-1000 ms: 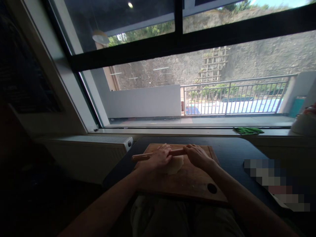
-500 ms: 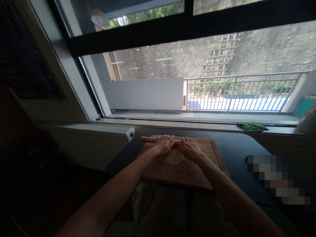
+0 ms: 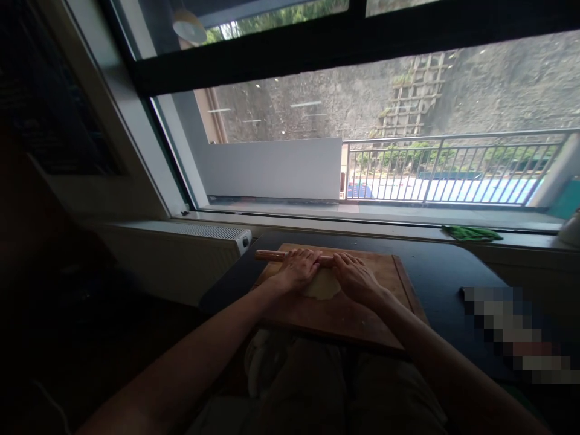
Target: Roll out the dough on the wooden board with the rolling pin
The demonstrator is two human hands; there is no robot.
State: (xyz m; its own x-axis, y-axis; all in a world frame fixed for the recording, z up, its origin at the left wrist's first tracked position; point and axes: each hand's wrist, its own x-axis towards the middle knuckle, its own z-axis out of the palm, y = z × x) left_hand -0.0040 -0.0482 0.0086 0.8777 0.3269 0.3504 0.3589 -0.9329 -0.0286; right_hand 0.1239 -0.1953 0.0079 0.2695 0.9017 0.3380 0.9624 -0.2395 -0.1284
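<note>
Grip: left hand and right hand laid over rolling pin; whether fingers close round it, cannot tell. Likely stiff, fairly light, smooth; hold near ends. Lies across cutting board, at far side of soft-looking dough; long axis roughly along far edge of table, left end toward far-left corner

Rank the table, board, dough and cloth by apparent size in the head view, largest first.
1. Table
2. Board
3. Dough and cloth: too alike to rank, the dough being partly hidden.
</note>
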